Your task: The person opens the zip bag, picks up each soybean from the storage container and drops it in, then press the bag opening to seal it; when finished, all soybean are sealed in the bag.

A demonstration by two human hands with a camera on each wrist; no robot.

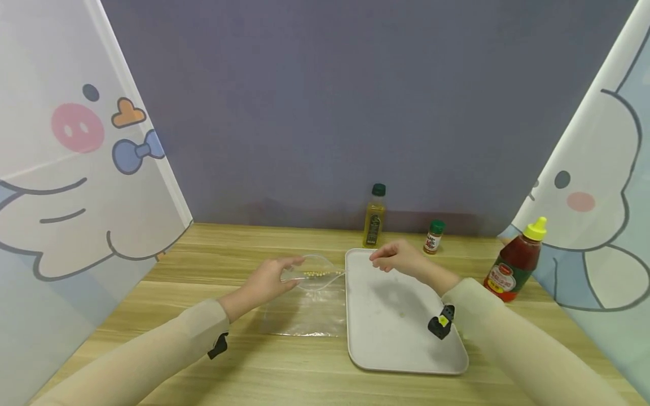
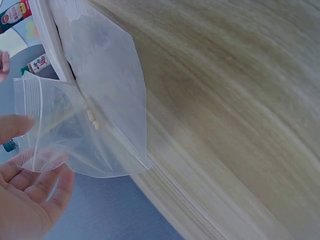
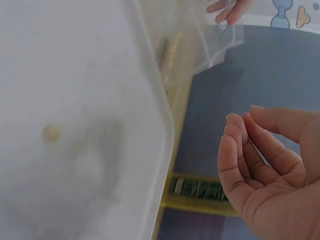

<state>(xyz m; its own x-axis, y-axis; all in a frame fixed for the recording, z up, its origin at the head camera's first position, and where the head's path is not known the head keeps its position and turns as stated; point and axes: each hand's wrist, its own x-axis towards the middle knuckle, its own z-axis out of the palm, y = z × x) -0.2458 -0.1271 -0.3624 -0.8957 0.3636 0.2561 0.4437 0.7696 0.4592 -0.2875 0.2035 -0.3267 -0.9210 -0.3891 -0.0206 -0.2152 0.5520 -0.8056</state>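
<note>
My left hand (image 1: 266, 282) grips a clear zip-seal plastic bag (image 1: 304, 316) near its mouth, thumb and fingers on opposite sides. The mouth gapes toward the hand. Inside lie several small round pale-yellow pieces (image 1: 316, 274), bean-like. The bag's far part rests on the table beside the white tray (image 1: 406, 362). Above that tray, my right hand (image 1: 401, 259) hovers with loosely bent fingers, thumb tip near the index fingertip. Nothing shows between its fingers (image 3: 229, 150). A single pale-yellow piece (image 3: 51, 133) lies on the tray.
Behind the tray stand an oil bottle (image 1: 373, 220) with a dark green cap and a small green-capped spice jar (image 1: 433, 238). At the right is a red sauce bottle (image 1: 514, 268) with a yellow top. A grey panel (image 1: 304, 141) bounds the wooden table's back edge.
</note>
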